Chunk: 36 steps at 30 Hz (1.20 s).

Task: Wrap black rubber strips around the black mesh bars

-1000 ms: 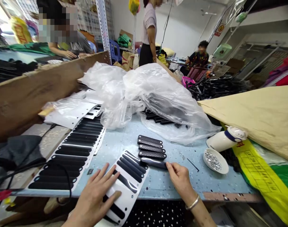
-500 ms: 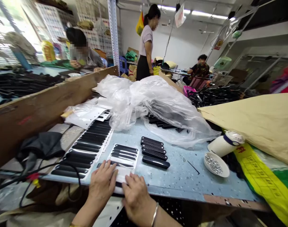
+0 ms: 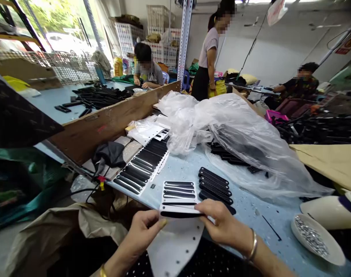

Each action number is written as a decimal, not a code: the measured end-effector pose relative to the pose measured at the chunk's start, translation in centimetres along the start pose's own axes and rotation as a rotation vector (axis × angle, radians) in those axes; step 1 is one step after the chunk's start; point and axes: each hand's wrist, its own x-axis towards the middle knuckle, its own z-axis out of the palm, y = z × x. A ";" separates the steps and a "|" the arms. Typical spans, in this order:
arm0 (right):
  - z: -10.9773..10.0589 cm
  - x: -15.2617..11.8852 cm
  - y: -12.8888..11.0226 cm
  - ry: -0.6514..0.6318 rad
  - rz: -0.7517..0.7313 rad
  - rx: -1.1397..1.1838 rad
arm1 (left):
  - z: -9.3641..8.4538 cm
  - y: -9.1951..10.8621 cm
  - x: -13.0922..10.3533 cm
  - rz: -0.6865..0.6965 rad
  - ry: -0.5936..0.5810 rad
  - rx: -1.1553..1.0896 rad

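While the white sheet of black strips (image 3: 179, 200) is hanging partly over the edge of the blue table (image 3: 244, 221), your left hand (image 3: 145, 231) and right hand (image 3: 221, 219) are pinching its near part, fingers nearly closed. Just beyond your right hand, patterned black bars (image 3: 214, 182) are lying in a row, and the bowl of metal pieces (image 3: 316, 240) is sitting farther right.

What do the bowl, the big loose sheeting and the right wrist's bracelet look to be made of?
Bowl: white and smooth, plastic or glazed ceramic; the look leaves it open.
Sheeting: thin plastic film, milky, crinkled and partly see-through.
Bracelet: probably polished metal, silvery with bright highlights.
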 end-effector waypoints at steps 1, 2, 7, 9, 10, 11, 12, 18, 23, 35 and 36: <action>-0.9 0.2 0.1 -0.035 0.021 -0.039 | 1.0 0.1 0.2 -0.029 -0.042 -0.087; -1.6 0.4 0.1 -0.062 0.035 -0.082 | 1.9 0.2 0.5 -0.066 -0.085 -0.180; -2.1 1.5 -1.3 0.028 -0.092 -0.317 | 4.2 0.0 1.4 -0.169 -0.188 -0.497; -0.5 1.6 -1.9 0.096 -0.159 -0.323 | 4.2 -0.3 1.5 -0.140 -0.158 -0.467; 0.6 1.6 -2.1 0.122 -0.163 -0.283 | 4.0 -0.5 1.4 -0.138 -0.139 -0.448; 1.8 1.5 -2.1 0.148 -0.142 -0.214 | 3.7 -0.6 1.3 -0.145 -0.118 -0.430; 3.0 1.3 -2.0 0.176 -0.103 -0.122 | 3.4 -0.8 1.2 -0.162 -0.099 -0.415; 7.1 0.3 -1.3 0.232 0.138 0.365 | 2.0 -1.1 0.9 -0.221 -0.074 -0.341; 6.6 0.2 -1.8 0.207 0.181 0.440 | 2.2 -1.2 2.0 -0.221 -0.098 -0.315; 6.5 0.6 -1.0 0.287 0.594 1.078 | 2.1 -2.4 1.9 -0.258 -0.161 -0.228; 6.1 0.7 -0.9 0.337 0.614 1.145 | 1.8 -2.8 1.8 -0.277 -0.159 -0.185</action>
